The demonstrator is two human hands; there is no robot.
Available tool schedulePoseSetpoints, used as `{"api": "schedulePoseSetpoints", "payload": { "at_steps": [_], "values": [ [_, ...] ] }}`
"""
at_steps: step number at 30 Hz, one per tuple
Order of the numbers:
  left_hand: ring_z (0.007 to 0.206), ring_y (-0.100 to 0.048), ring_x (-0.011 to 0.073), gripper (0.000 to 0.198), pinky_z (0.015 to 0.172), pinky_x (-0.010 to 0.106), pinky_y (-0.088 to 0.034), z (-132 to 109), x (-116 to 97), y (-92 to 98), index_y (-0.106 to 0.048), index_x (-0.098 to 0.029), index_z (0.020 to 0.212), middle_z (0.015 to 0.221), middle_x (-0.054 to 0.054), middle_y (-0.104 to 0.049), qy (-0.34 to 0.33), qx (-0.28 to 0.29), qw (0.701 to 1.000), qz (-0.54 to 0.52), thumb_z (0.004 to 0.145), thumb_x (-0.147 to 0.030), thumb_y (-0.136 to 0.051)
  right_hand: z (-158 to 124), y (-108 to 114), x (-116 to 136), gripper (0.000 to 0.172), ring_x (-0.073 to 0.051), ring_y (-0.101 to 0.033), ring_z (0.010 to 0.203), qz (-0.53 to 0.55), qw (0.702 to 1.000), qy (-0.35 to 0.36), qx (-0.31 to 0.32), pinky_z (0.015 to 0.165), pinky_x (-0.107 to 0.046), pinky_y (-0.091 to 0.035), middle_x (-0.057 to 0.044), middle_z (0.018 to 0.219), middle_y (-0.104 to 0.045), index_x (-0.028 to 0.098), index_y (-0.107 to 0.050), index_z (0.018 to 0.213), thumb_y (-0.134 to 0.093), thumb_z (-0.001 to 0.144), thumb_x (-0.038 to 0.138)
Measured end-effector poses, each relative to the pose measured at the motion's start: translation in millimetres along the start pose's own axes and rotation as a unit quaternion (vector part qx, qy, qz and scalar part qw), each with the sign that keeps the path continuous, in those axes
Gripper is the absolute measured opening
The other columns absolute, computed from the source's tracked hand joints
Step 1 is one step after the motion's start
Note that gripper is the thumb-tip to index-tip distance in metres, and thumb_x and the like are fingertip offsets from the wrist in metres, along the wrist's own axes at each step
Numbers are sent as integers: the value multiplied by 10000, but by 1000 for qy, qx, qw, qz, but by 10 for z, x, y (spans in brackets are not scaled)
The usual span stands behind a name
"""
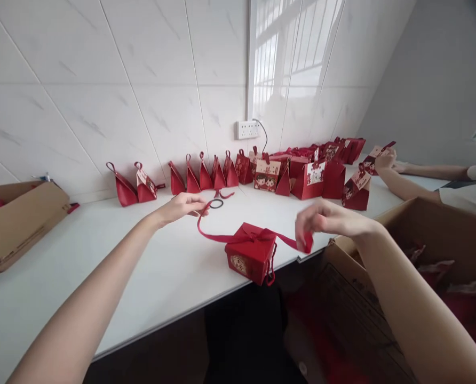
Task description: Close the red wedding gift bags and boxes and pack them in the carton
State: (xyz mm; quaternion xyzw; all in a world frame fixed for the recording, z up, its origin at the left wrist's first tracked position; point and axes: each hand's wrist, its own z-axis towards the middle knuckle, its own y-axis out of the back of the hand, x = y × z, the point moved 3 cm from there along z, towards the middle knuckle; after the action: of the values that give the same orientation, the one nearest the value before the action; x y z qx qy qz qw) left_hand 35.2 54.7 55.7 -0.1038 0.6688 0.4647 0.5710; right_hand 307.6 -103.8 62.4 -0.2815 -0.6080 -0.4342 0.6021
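Observation:
A red gift box (251, 258) with a gold emblem stands near the table's front edge. A red ribbon (217, 238) is crossed in a knot on its lid, and a red cord hangs at its right side. Left of the box, my left hand (187, 206) pinches one ribbon end between closed fingers. On the right, my right hand (322, 220) is curled round the other end, slightly blurred. Both ribbon lengths run outward from the knot, the left one sagging in a curve. Just beyond my left fingertips lies a thin black ring (216, 204) on the table.
Several red peaked gift boxes (190, 178) line the wall along the white table (161, 272). An open cardboard box (22, 221) sits at the left; another carton (354, 277) stands at the right, below the table edge. A co-worker's hand (385, 160) touches a box at the far right.

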Motion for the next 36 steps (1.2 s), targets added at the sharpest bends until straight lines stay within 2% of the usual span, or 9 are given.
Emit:
{"api": "schedulePoseSetpoints", "payload": {
  "at_steps": [1, 3, 5, 7, 10, 15, 23, 28, 36],
  "values": [
    [859, -601, 233, 291, 804, 351, -468, -46, 94, -24, -652, -177, 770, 881, 70, -654, 20, -29, 995, 91, 700, -459, -631, -93, -42, -91, 573, -199, -647, 619, -14, 999, -34, 7, 605, -333, -528, -113, 689, -682, 114, -663, 724, -580, 691, 680],
    [999, -561, 254, 345, 889, 352, -432, -106, 167, -167, -652, -193, 869, 1039, 68, -632, 22, -54, 979, 195, 757, -501, -542, -170, -99, -244, 680, -205, -641, 648, -31, 992, -60, -102, 621, -340, -528, -116, 704, -666, 118, -643, 754, -465, 689, 771],
    [989, -562, 234, 398, 846, 322, -451, -120, 157, -418, -629, -207, 932, 1062, 56, -620, 19, 15, 982, 190, 801, -543, -462, -151, -177, -385, 648, -174, -605, 607, -97, 960, -98, -244, 581, -310, -505, -82, 674, -631, 146, -591, 744, -394, 742, 764],
    [847, -586, 194, 406, 702, 276, -477, -114, 128, -663, -607, -203, 904, 961, 46, -625, 33, 111, 984, 134, 796, -569, -469, -72, -308, -516, 563, -153, -564, 568, -208, 921, -169, -281, 536, -283, -457, -51, 651, -606, 171, -548, 723, -411, 778, 714],
    [569, -492, 112, 368, 502, 218, -392, -92, 126, -867, -524, -179, 712, 687, 1, -539, 41, 168, 983, 65, 753, -543, -562, 45, -454, -676, 463, -151, -536, 560, -298, 892, -229, -252, 510, -271, -394, -23, 634, -594, 198, -491, 678, -490, 772, 651],
    [470, -336, 68, 408, 445, 202, -264, -170, 206, -966, -392, -177, 555, 525, -43, -388, 18, 189, 981, -48, 766, -465, -590, 112, -383, -812, 336, -188, -606, 804, -223, 917, -157, -290, 667, -299, -462, -42, 881, -627, 218, -482, 851, -667, 698, 454],
    [450, -351, 75, 361, 426, 212, -274, -289, 306, -1023, -394, -181, 528, 494, -36, -382, -1, 66, 990, -124, 784, -362, -573, 17, -367, -666, 388, -101, -476, 514, -210, 917, -179, -288, 475, -232, -366, 43, 675, -525, 233, -447, 949, -599, 755, 533],
    [429, -237, 65, 394, 404, 217, -198, -346, 383, -1154, -328, -188, 521, 468, -56, -267, 6, -7, 987, -158, 803, -350, -551, -81, -413, -682, 537, -87, -275, 460, -148, 915, -233, -295, 431, -239, -253, 54, 516, -303, 192, -480, 705, -337, 816, 698],
    [422, -253, 69, 394, 396, 227, -204, -457, 326, -1249, -323, -190, 522, 470, -49, -285, -1, -76, 985, -154, 813, -330, -549, -51, -512, -756, 489, -58, -209, 468, 11, 965, -218, -145, 398, -215, -143, 59, 535, -286, 182, -410, 590, -522, 784, 617]
  ]
}}
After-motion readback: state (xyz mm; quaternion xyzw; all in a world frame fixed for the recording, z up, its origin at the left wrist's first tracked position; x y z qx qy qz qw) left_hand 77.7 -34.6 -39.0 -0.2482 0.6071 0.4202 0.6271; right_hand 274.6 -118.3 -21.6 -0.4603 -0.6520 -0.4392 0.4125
